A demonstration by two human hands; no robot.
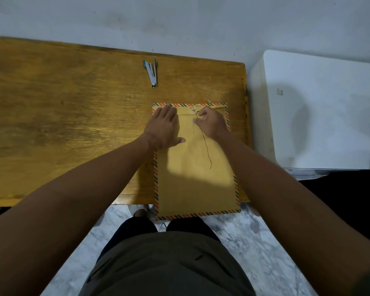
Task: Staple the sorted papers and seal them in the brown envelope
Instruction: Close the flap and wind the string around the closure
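Two bare forearms reach forward from the person's dark shirt over a marbled floor, and both hands land on one brown envelope [195, 167]. Its near edge, striped orange and black, overhangs the near edge of the wooden table [73, 116], while its right border runs close beside the table's right edge. Left hand [163, 127] lies flat, fingers straight, pressing the envelope's upper left corner. Right hand [212, 122] has curled fingers pinching one dark string [206, 146], whose loose end trails back toward the person across the envelope face. Just left of that pinch sit two small round fasteners [193, 117], one on the folded flap, one below it. Beyond both hands lies one stapler [151, 72], splayed open, well apart from the envelope. Left of the pressing hand is broad bare wood. No papers are visible.
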